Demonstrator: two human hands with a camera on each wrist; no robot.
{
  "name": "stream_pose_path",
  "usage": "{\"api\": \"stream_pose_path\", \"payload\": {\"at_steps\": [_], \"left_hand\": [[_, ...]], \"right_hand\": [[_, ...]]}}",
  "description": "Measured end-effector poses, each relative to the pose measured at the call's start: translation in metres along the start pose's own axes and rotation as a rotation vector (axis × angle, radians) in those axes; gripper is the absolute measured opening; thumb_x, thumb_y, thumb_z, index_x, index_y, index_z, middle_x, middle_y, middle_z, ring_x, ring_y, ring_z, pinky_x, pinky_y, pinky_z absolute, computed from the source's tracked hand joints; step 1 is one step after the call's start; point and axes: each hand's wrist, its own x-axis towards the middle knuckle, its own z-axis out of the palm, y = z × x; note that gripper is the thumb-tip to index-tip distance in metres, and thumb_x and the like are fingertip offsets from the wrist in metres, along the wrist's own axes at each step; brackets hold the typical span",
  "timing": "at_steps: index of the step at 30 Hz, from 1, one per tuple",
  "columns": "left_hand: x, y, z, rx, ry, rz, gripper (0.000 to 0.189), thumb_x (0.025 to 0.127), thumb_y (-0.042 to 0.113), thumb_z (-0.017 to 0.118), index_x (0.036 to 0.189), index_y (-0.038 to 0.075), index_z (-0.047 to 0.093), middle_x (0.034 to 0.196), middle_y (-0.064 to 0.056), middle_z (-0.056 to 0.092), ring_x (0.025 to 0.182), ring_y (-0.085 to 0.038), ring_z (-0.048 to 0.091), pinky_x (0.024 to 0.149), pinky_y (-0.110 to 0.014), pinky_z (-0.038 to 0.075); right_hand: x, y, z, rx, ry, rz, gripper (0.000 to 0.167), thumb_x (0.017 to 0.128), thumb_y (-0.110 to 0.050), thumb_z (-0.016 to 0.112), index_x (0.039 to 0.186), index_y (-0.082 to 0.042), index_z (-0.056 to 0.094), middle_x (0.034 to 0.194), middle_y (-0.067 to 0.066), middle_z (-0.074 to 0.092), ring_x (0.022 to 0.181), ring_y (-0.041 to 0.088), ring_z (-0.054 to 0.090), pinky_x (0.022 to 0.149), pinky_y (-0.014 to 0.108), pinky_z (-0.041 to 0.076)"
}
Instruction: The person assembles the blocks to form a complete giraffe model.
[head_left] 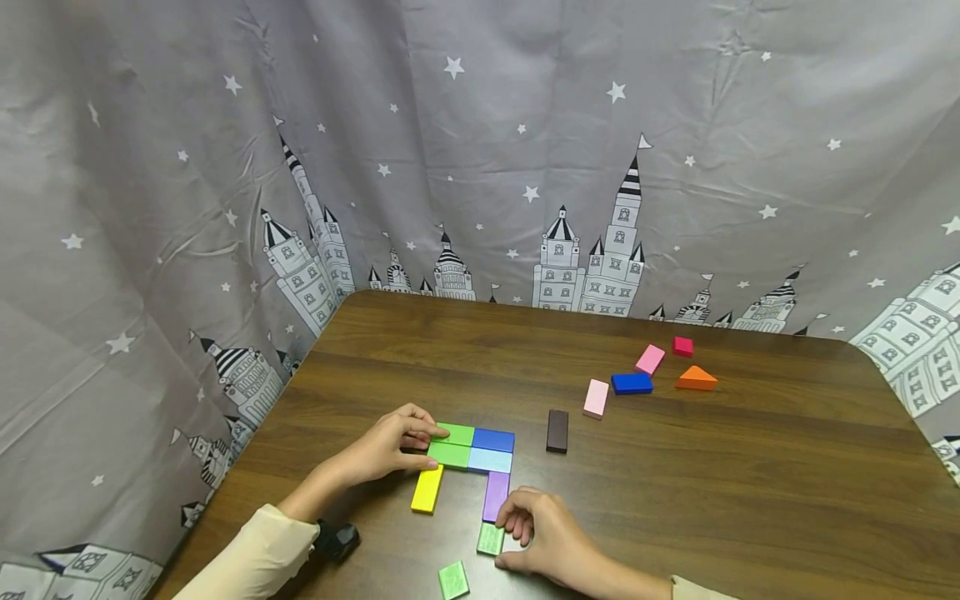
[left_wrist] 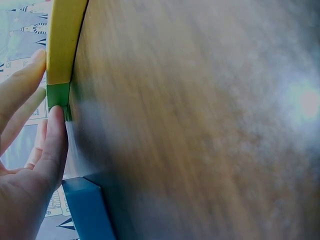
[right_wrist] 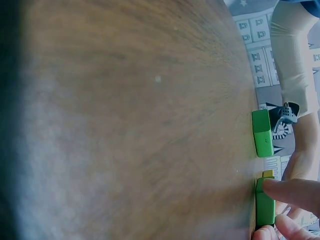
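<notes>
My left hand (head_left: 393,444) grips the left ends of two green blocks (head_left: 452,456) lying side by side, thumb at the near edge and fingertips at the far one. A dark blue block (head_left: 493,440) and a light blue block (head_left: 491,461) continue them rightward. Below the left end, a yellow block (head_left: 427,489) slants off; the left wrist view shows it past the thumb. A purple block (head_left: 496,497) runs down from the light blue one. At its lower end my right hand (head_left: 551,537) pinches a small light green square block (head_left: 491,539) between thumb and fingers.
Another light green square block (head_left: 453,580) lies near the front edge. To the right are a dark brown block (head_left: 557,431), a pale pink block (head_left: 596,398), a blue block (head_left: 632,383), a pink block (head_left: 650,359), a red block (head_left: 682,346) and an orange triangle (head_left: 696,379).
</notes>
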Motion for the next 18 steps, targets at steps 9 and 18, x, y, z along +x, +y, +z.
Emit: {"api": "stream_pose_path", "payload": {"at_steps": [9, 18], "left_hand": [[-0.0004, 0.0003, -0.0002, 0.003, -0.001, 0.000, 0.041, 0.087, 0.008, 0.079, 0.124, -0.005, 0.067, 0.117, -0.016, 0.051, 0.106, -0.029, 0.061, 0.092, -0.030, 0.054], [-0.0005, 0.0014, 0.0005, 0.007, 0.005, 0.005, 0.041, 0.086, 0.007, 0.079, 0.123, -0.005, 0.068, 0.116, -0.015, 0.050, 0.106, -0.029, 0.061, 0.091, -0.030, 0.054]], "right_hand": [[0.0008, 0.0002, -0.0001, -0.006, 0.005, -0.004, 0.035, 0.062, 0.005, 0.089, 0.083, -0.009, 0.065, 0.075, -0.007, 0.054, 0.065, 0.001, 0.051, 0.054, 0.018, 0.049], [0.0002, -0.0002, 0.0012, -0.026, 0.017, -0.015, 0.036, 0.060, 0.004, 0.090, 0.082, -0.010, 0.064, 0.075, -0.008, 0.053, 0.064, 0.001, 0.050, 0.054, 0.018, 0.048]]}}
